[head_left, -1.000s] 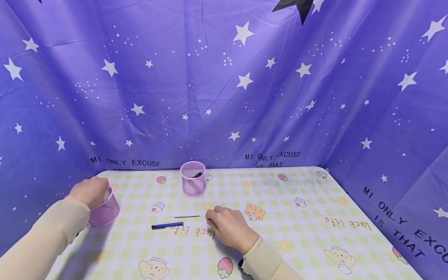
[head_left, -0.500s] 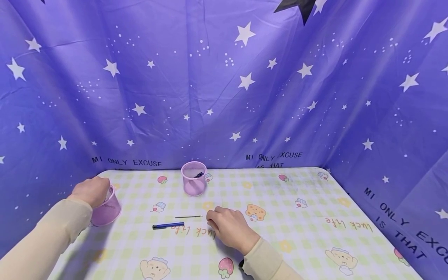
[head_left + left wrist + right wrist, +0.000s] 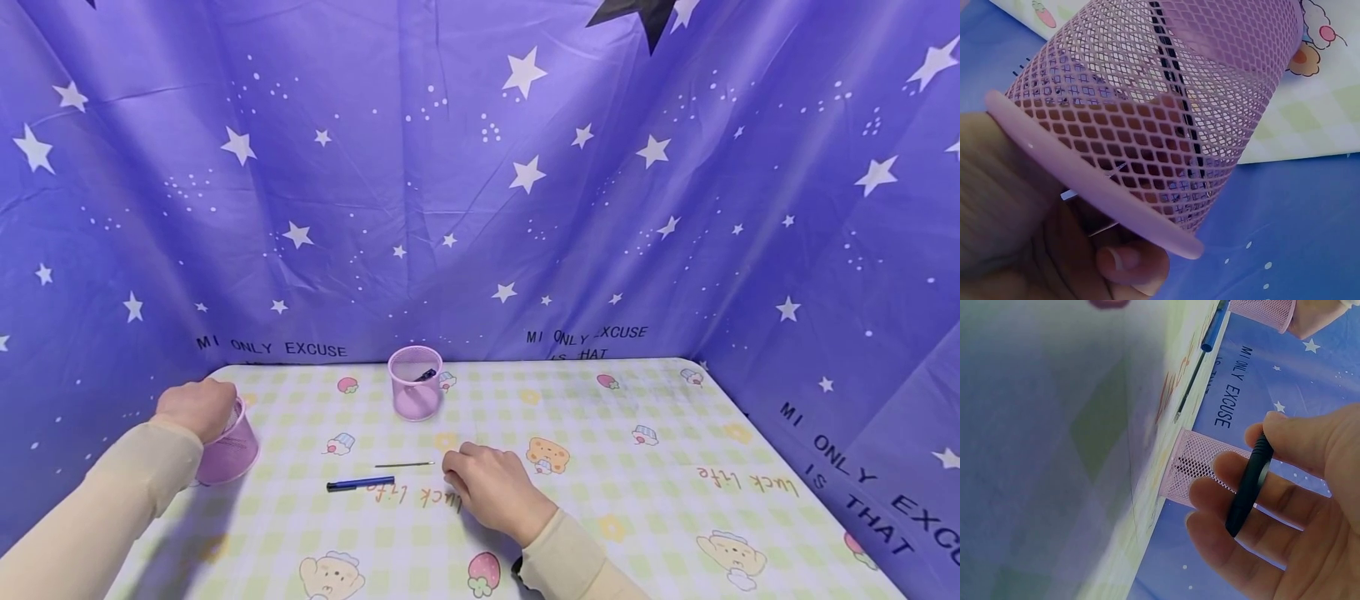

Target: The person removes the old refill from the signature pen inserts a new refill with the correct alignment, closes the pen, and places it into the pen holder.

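Note:
At the table's left edge, my left hand (image 3: pixel 197 408) reaches into the mouth of a pink mesh pen cup (image 3: pixel 231 454), fingers curled at the rim. In the left wrist view, a pale glinting strip (image 3: pixel 1075 193) shows beside the fingers; I cannot tell whether they grip it. A long black pen-like stick (image 3: pixel 1175 78) leans inside that cup. My right hand (image 3: pixel 495 492) rests low over the table's middle. In the right wrist view, its thumb and fingers hold a short black pen barrel (image 3: pixel 1249 490) with a ribbed end. A thin refill (image 3: pixel 403 464) lies near its fingertips.
A blue pen barrel (image 3: pixel 362 483) lies just in front of the refill. Farther back stands another pink mesh pen cup (image 3: pixel 415 404) with a dark pen part (image 3: pixel 426 375) inside. A purple star-patterned curtain (image 3: pixel 450 167) closes off the checked table (image 3: pixel 645 492) behind and at the sides.
The view has shifted very slightly. My left hand has tilted a little at the cup's rim; the right hand and the pen parts on the table have stayed put.

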A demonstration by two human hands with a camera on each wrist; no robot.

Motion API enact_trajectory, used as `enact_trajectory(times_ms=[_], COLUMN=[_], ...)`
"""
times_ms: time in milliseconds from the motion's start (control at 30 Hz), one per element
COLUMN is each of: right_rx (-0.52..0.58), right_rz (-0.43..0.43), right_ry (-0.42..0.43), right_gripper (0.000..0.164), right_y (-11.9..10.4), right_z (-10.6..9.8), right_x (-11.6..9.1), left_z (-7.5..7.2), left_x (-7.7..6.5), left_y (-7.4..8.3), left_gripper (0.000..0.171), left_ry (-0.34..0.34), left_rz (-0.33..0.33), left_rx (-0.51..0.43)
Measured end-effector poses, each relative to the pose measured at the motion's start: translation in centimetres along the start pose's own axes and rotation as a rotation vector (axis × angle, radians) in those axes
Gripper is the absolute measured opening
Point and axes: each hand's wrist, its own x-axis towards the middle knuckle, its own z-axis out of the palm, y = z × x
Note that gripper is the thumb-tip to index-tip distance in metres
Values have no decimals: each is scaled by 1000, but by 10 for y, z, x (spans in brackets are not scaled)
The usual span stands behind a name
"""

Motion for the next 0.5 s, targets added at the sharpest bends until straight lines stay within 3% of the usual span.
enact_trajectory(times_ms=[300,500], right_rx=[6,-1], right_rz=[1,-2], right_ry=[-10,-10], right_gripper=[9,9], right_y=[-1,-1], right_z=[0,-1], right_x=[0,0], left_z=[0,0], left_x=[1,1], left_y=[1,-1], left_gripper=[14,13], left_ry=[0,2], left_rz=[-2,32], left_rx=[19,27])
